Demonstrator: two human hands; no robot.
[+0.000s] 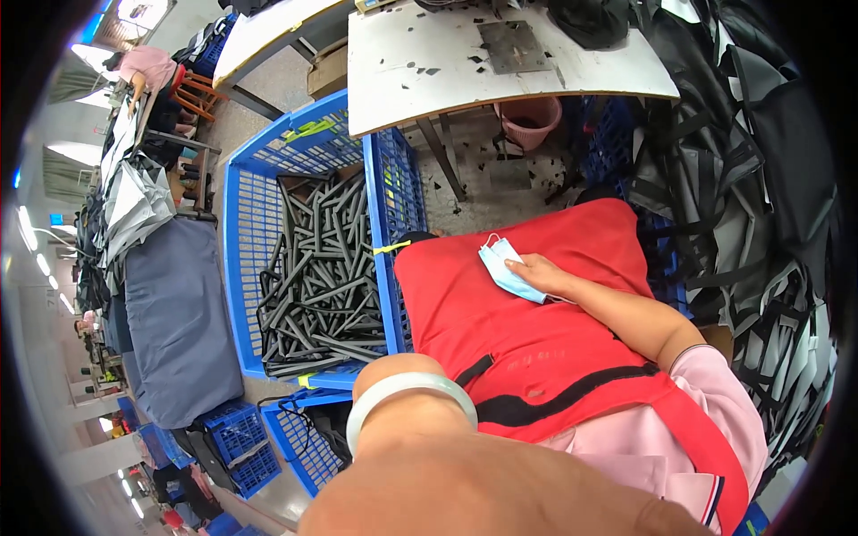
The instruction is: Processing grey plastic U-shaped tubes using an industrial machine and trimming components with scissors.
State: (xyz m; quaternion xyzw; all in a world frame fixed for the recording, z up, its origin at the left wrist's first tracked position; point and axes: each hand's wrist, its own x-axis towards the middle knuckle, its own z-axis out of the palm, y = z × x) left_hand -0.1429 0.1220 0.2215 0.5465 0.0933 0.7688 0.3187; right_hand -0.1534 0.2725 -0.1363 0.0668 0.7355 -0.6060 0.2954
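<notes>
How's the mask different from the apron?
The mask is pale blue, but the apron is mostly red with some black. The mask is small, while the apron is much bigger. The mask is held in the right hand; the apron is worn, spread out beneath it. Both look soft and thin.

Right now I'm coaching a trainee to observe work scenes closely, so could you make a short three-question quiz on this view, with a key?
1. Which of the wearer's hands holds the light-blue face mask?
2. True or false: the pink basket stands lower than the top of the white table.
3. Fill in the colour: the dark grey rod-like pieces lie in a ____ crate.

Key:
1. The right hand.
2. True.
3. Blue.
</notes>
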